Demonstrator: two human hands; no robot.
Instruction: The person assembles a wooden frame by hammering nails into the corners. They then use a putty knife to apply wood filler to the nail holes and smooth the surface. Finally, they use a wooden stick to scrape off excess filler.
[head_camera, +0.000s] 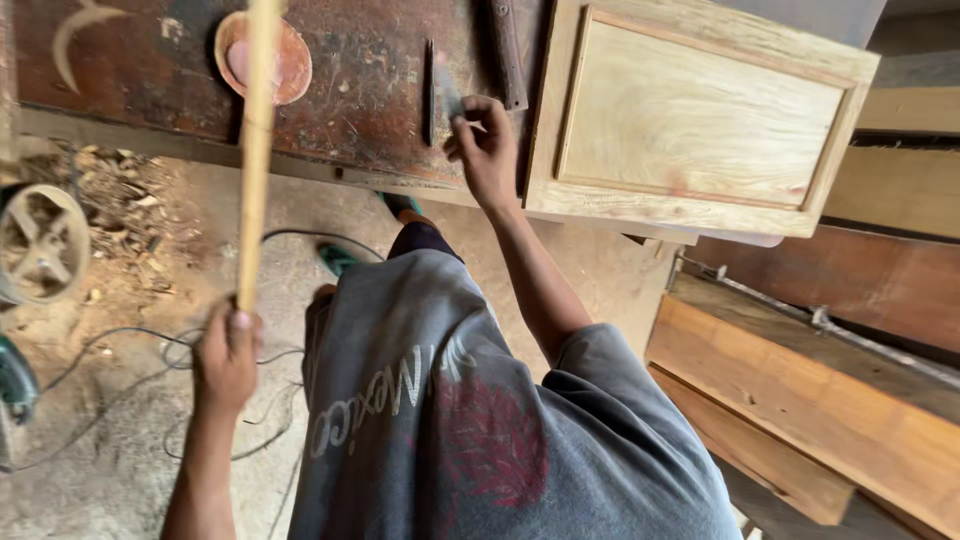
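Note:
My left hand (226, 355) grips the lower end of a long pale wooden strip (256, 150) that rises upright past the top of the view. My right hand (482, 150) reaches forward to the edge of the dark, stained workbench (370, 90); its fingers pinch a small blurred grey object (447, 95) beside a thin dark blade-like tool (430, 92). A pale framed wooden cabinet door (700, 115) lies on the bench just right of that hand. My grey printed shirt fills the lower middle.
A round reddish dish (290, 60) sits on the bench behind the strip. A wheel-like machine part (40, 245) and wood shavings lie at left; black cables (130, 340) cross the dusty floor. Stacked planks (800, 400) stand at right.

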